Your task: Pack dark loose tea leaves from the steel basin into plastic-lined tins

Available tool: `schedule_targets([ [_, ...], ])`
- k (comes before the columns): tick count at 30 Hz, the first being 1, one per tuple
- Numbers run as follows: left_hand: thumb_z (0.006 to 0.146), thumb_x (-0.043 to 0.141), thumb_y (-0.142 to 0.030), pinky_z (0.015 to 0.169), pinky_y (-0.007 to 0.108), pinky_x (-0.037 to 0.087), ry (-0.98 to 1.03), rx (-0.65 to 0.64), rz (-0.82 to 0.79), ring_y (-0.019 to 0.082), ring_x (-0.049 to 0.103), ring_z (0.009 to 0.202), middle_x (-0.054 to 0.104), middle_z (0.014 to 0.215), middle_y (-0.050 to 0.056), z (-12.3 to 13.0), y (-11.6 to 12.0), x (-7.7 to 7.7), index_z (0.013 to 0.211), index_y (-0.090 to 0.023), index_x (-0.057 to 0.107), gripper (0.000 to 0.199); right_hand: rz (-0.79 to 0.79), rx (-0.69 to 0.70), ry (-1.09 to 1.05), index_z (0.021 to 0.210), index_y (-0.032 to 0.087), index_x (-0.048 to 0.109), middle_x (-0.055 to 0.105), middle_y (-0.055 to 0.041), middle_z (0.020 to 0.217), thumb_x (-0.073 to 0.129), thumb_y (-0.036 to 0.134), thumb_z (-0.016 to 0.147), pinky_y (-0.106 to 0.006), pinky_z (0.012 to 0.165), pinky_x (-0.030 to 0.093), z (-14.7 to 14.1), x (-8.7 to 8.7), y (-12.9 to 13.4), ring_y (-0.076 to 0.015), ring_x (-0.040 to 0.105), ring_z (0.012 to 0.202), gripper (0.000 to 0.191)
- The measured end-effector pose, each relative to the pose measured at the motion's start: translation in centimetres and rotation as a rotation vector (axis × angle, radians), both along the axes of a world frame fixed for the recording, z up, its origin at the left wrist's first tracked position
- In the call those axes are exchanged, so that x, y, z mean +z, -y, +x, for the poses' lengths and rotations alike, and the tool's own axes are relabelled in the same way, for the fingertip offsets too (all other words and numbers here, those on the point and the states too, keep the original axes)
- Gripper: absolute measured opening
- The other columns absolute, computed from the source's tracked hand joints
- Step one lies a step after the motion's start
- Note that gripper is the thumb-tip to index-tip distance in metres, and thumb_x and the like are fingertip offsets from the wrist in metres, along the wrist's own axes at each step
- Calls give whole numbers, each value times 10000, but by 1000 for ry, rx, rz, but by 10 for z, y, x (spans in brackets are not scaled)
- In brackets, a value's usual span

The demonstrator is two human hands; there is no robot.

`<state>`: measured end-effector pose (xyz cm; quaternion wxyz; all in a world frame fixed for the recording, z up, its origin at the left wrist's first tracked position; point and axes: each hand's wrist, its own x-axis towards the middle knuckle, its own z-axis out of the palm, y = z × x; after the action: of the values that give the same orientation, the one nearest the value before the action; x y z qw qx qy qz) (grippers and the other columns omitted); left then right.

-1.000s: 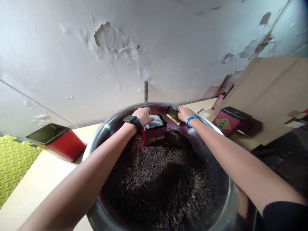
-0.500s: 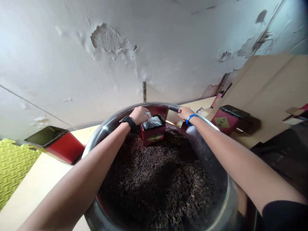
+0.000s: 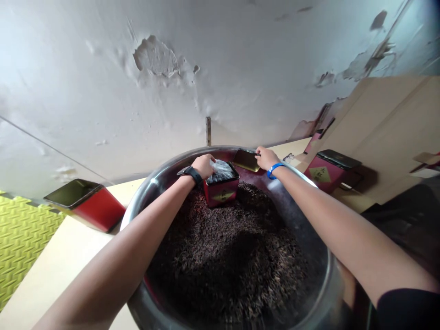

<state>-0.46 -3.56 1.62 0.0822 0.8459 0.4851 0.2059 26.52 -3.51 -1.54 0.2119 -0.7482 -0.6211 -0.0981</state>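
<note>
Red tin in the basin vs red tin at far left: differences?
The dark-red box-shaped metal tin has clear plastic in its mouth; the bright-red box-shaped metal tin shows bare inner wall.
The dark-red tin stands among dark loose pieces; the bright-red tin stands on a pale table.
The dark-red tin shows a yellowish diamond label; the bright-red tin's red side shows none.
Both have open tops and dark rims.
</note>
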Motion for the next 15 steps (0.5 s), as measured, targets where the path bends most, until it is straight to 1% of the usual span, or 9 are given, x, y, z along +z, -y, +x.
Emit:
schedule_targets([
  [3,646,513,-119,688,248,415,47,-26,29,172,569,778,650,831,65,-3,-2,0,926,-172,639,312,-10,6,-9,903,212,525,618,-62,826,471,245,759,-252,597,350,-2,1,1,-179,547,725,157],
  [5,646,486,-111,669,238,408,59,-53,22,159,567,740,651,780,56,-3,-1,2,880,-178,660,299,-32,13,-27,907,206,522,619,-55,782,463,259,772,-245,576,352,-3,1,1,-164,551,657,157],
  [7,664,482,-145,629,236,398,45,-66,-5,151,559,694,650,748,56,-3,0,5,821,-175,673,249,-68,23,-53,921,200,516,612,-35,702,446,280,791,-236,536,351,-4,1,1,-137,535,534,168],
  [9,700,496,-236,577,238,382,9,-58,-56,142,541,627,639,696,56,-2,2,7,743,-163,673,197,-102,35,-78,949,194,506,607,-21,664,427,292,809,-230,496,346,-6,1,2,-112,500,429,189],
  [12,769,452,-382,546,244,361,-43,-31,-114,125,500,547,589,586,48,1,3,7,644,-138,641,332,-132,52,-104,992,186,492,621,-31,712,416,281,820,-225,485,351,-9,2,4,-97,490,392,211],
  [14,807,407,-399,565,249,364,-61,-28,-126,124,494,550,566,565,47,2,2,4,630,-125,617,388,-143,54,-112,1011,182,488,626,-37,730,415,271,823,-223,495,359,-11,3,5,-97,498,399,220],
  [15,809,419,-382,581,248,371,-59,-34,-128,126,503,575,576,596,48,1,1,3,671,-119,615,355,-145,52,-115,1016,180,487,626,-39,732,414,268,824,-223,499,362,-11,3,5,-99,501,402,224],
])
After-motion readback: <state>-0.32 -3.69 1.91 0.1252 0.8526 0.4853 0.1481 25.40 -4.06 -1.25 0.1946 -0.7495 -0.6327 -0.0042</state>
